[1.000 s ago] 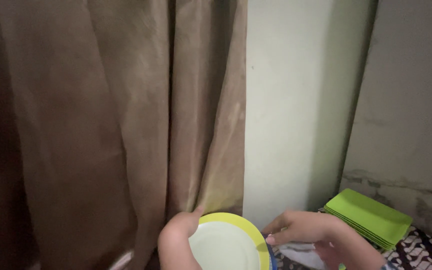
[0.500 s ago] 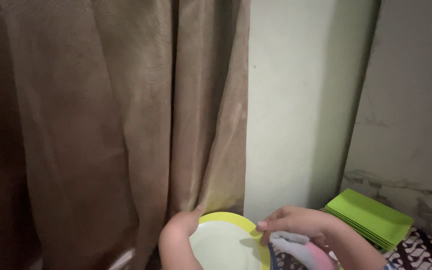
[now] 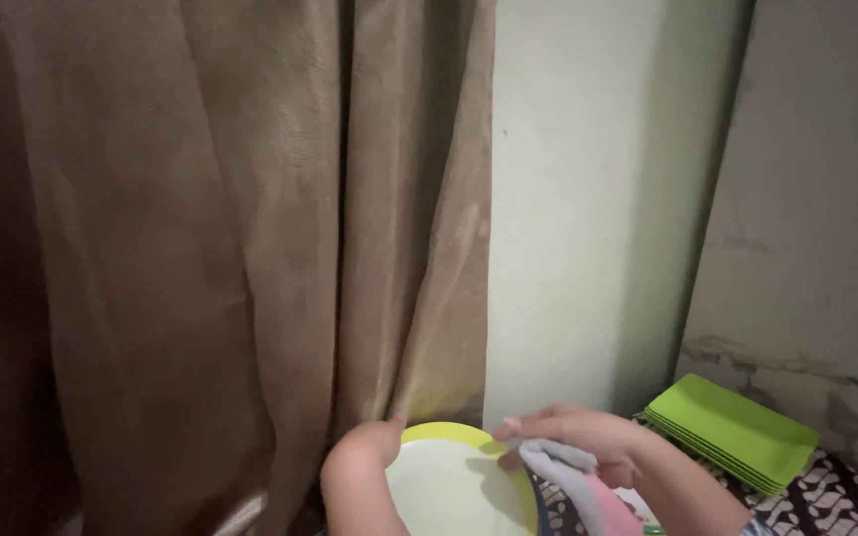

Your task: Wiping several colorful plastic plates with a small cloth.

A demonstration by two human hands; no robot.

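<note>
Two hands low: left hand (image 3: 364, 449) grips round plate (image 3: 454, 488) rim; right hand (image 3: 578, 439) pinches cloth (image 3: 578, 481). Green square plates (image 3: 732, 429) at 3 o'clock; brown curtain (image 3: 230, 238) behind at 11.

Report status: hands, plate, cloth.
Left hand grips round plate rim. Right hand presses bunched cloth on its right edge. Nothing in the way.

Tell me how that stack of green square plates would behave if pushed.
The stack of green square plates looks stiff and probably light, being thin and flat. Its flat base should slide, not roll, over the patterned cloth. The top plates may shift, since the edges look slightly uneven.
</note>
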